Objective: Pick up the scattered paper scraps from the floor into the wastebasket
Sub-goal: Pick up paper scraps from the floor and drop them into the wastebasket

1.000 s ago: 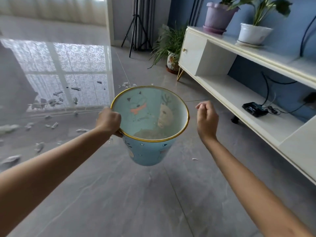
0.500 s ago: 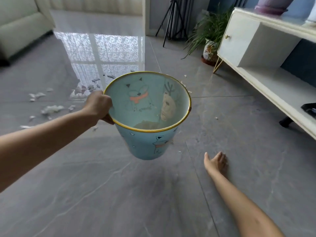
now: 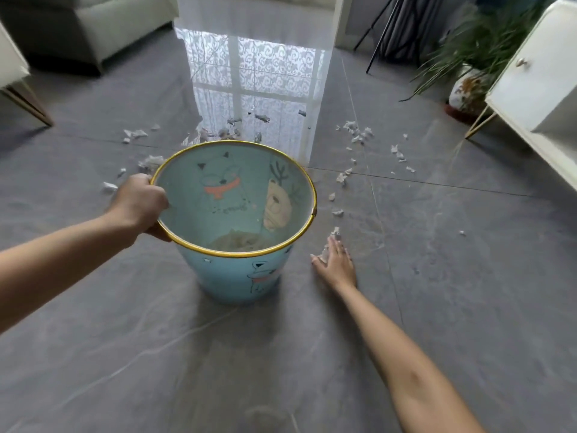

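Head view: left hand curled round wastebasket rim, just left of right hand. Right hand flat on floor, fingers straight, paper scrap at fingertips; more scraps beyond. Risk: light scrap skids from fingertips; one-sided rim grip tips wastebasket.

- Round pale blue wastebasket: yellow rim, printed cartoon fox with an orange scarf and a tan deer.
- Torn paper scraps: white.
- Polished tile floor: grey, faint pale veining.
- Low cabinet: cream-white.
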`<state>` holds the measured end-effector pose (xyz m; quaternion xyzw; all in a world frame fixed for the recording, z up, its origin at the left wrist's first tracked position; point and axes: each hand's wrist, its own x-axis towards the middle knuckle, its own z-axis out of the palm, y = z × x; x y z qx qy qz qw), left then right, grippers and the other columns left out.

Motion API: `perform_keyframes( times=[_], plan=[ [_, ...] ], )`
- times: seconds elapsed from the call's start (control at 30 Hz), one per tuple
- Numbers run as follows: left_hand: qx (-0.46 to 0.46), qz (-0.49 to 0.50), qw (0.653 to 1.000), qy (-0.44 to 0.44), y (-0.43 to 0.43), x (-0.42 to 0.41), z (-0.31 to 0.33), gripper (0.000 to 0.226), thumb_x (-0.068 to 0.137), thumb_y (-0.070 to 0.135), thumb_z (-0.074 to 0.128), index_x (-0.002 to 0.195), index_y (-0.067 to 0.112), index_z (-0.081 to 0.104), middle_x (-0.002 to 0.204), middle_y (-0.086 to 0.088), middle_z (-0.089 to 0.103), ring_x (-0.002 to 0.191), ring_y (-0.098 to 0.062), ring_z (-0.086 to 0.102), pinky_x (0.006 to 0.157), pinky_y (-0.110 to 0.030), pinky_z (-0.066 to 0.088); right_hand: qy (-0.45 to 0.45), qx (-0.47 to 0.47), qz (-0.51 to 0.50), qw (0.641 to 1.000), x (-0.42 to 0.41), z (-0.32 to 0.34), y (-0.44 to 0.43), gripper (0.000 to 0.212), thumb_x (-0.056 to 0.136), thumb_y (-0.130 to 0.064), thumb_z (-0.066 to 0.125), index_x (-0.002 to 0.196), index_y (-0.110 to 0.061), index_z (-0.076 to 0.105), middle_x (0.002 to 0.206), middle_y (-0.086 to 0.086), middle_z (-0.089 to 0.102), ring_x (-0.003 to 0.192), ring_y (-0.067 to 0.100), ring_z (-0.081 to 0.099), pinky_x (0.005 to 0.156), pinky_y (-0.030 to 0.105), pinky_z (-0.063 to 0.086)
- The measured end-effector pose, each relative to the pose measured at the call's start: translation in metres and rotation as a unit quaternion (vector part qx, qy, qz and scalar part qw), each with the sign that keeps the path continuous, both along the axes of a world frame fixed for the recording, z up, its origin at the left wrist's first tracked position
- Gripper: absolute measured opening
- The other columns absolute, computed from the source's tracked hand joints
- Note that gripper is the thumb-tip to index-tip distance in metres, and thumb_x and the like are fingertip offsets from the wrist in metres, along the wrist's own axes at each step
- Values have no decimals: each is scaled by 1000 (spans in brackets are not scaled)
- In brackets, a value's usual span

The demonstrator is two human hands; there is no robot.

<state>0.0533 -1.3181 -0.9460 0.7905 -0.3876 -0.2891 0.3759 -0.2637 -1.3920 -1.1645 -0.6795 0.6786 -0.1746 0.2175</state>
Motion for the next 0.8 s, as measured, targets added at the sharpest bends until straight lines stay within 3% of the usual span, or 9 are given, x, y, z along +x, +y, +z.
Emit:
perform_keyframes(
  times=[0.1,0.17,0.23,0.27,0.33,0.43,0.5,0.63,0.8],
  plan=[
    [6,12,1000,2,3,3,-3,14,82,-10,46,94,-3,51,75,-16,49,52,-31,49,22,-23,38,-241,-75,-80,964,1,17,13,45,91,-24,49,132,-7,46,133,8,52,120,21,51,92,10,35],
    [12,11,999,-42,3,2,-6,13,83,-7,48,94,-2,52,73,-15,50,50,-28,50,23,-18,34,-283,-162,-224,918,-15,22,26,38,92,-21,41,125,-5,52,124,13,58,114,27,56,88,16,38],
    [16,4,995,-99,2,2,-7,12,83,-2,49,94,0,55,77,-17,56,52,-25,56,37,-24,43,-223,-193,-329,897,-36,18,46,52,86,-29,34,127,1,49,128,21,54,120,35,50,98,30,35],
    [19,7,993,-120,1,4,-8,14,82,0,50,94,0,56,86,-22,60,64,-29,60,52,-29,47,-161,-175,-334,912,-42,13,55,64,84,-37,33,130,4,45,132,26,49,125,39,44,104,37,31],
    [26,13,989,-143,-1,6,-11,18,81,3,49,97,1,57,102,-28,61,90,-40,58,75,-39,45,-24,-84,-247,965,-40,2,79,91,80,-59,35,140,7,27,147,31,26,139,40,22,114,42,10],
    [33,7,989,-143,-1,7,-11,17,79,5,48,95,4,55,104,-28,61,94,-42,56,81,-42,48,146,21,-41,988,-20,-11,105,115,67,-80,20,145,-1,-10,152,15,-17,142,22,-16,109,29,-24],
    [39,2,990,-137,0,8,-11,22,73,9,47,94,6,53,103,-28,61,95,-44,57,84,-47,51,180,37,-31,982,-9,-10,93,117,67,-83,16,144,0,-14,153,17,-18,144,26,-15,112,32,-19],
    [47,-11,990,-134,0,9,-11,29,65,14,43,92,7,52,97,-27,60,90,-45,59,82,-51,53,144,42,-91,985,11,-3,27,111,77,-74,42,146,0,-4,155,22,-4,145,30,-2,118,40,-4],
    [32,-16,988,-151,-3,15,-17,7,77,-1,50,76,5,50,80,-20,56,83,-41,57,65,-37,43,131,33,-115,984,15,1,-41,104,75,-72,45,149,-19,-5,156,21,-1,144,33,3,116,47,-2]
  ],
)
